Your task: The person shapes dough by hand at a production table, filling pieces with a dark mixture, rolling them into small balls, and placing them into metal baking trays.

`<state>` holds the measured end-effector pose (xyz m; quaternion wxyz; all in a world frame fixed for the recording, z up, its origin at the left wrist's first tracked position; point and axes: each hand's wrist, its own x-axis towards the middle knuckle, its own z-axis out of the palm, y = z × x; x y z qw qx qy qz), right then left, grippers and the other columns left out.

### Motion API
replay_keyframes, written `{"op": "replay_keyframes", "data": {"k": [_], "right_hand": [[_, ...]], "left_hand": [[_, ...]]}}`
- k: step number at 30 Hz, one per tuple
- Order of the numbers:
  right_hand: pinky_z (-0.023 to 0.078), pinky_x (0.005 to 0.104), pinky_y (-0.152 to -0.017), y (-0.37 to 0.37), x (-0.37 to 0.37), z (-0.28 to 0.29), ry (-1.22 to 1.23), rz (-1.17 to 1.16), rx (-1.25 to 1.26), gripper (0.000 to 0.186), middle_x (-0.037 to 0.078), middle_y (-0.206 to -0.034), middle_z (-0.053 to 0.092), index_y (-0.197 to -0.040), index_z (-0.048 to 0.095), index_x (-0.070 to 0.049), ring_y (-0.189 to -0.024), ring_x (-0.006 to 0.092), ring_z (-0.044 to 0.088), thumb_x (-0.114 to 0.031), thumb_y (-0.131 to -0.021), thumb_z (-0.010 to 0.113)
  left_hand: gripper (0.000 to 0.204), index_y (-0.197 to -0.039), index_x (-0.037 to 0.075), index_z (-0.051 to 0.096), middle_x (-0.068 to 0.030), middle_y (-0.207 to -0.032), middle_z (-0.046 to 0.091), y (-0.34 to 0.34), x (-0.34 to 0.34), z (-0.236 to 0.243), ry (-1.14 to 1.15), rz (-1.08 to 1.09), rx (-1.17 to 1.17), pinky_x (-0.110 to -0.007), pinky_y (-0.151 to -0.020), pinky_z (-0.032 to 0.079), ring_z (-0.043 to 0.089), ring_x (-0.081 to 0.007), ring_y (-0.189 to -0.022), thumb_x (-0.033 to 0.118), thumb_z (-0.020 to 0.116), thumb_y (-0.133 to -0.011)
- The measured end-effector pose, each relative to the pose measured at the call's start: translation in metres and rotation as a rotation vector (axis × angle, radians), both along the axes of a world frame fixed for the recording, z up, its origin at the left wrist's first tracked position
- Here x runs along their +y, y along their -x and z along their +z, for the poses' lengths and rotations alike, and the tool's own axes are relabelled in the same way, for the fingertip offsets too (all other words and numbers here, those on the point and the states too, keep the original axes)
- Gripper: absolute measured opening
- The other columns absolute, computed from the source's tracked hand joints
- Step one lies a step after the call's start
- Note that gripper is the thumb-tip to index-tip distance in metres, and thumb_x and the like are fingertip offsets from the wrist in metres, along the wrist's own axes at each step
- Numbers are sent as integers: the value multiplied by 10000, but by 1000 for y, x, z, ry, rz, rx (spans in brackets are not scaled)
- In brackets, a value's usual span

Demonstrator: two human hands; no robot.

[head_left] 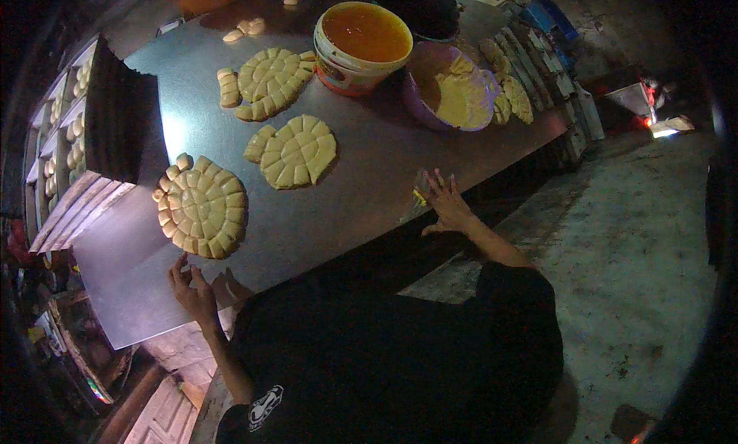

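Note:
At the table's left front, my left hand [196, 294] has its fingers loosely bent and apart, with nothing in it. It is just in front of a round cluster of pale dough pieces [204, 212] packed close together. My right hand [452, 206] is spread over the front edge of the metal table, fingers apart. Beside its thumb side lies a small tool with a yellow part [419, 197], too blurred to name. Farther back sit a second dough cluster [296, 152] and a third [275, 81].
A bucket of orange liquid [364, 35] stands at the back, beside a purple bowl [430, 106] holding yellow paste. Stacked trays with dough pieces [88, 171] rise at the left. More flat dough slabs [513, 98] lie at the right end of the metal table [369, 167].

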<state>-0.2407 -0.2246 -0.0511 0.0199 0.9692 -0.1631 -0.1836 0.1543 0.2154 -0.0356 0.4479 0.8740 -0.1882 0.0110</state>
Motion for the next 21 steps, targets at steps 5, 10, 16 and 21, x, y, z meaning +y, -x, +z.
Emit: {"op": "replay_keyframes", "data": {"k": [5, 10, 16, 21], "right_hand": [[52, 721, -1082, 11, 27, -22, 63, -95, -94, 1150, 172, -1596, 52, -1540, 133, -272, -1449, 455, 1, -814, -627, 572], [102, 721, -1080, 4, 60, -31, 63, -221, -54, 1056, 177, -1595, 37, -1538, 137, -288, -1449, 455, -1, -696, -701, 637], [106, 720, -1078, -6, 102, -36, 58, -195, -110, 1000, 185, -1593, 39, -1533, 155, -312, -1450, 454, -1, -642, -737, 662], [175, 543, -1147, -25, 119, -12, -233, -317, -424, 981, 210, -1576, 97, -1530, 145, -125, -1446, 431, 93, -435, -800, 724]], "left_hand": [[288, -1152, 5, 610, -122, -1047, 570, -20, 7, -4, 16, 19, -5, -321, -708, 492, 591, -192, -758, -6, 543, -873], [299, -1164, 10, 606, -124, -1064, 571, -39, 19, -4, 53, -24, 99, -321, -733, 495, 590, -195, -802, 3, 541, -872], [308, -1171, 13, 604, -121, -1080, 569, -56, 43, -10, 46, -37, 105, -329, -749, 490, 574, -192, -797, 7, 543, -869], [306, -1173, 18, 603, -116, -1077, 572, -66, 63, -19, 45, -36, 86, -328, -726, 490, 572, -193, -790, 14, 549, -871]]}}
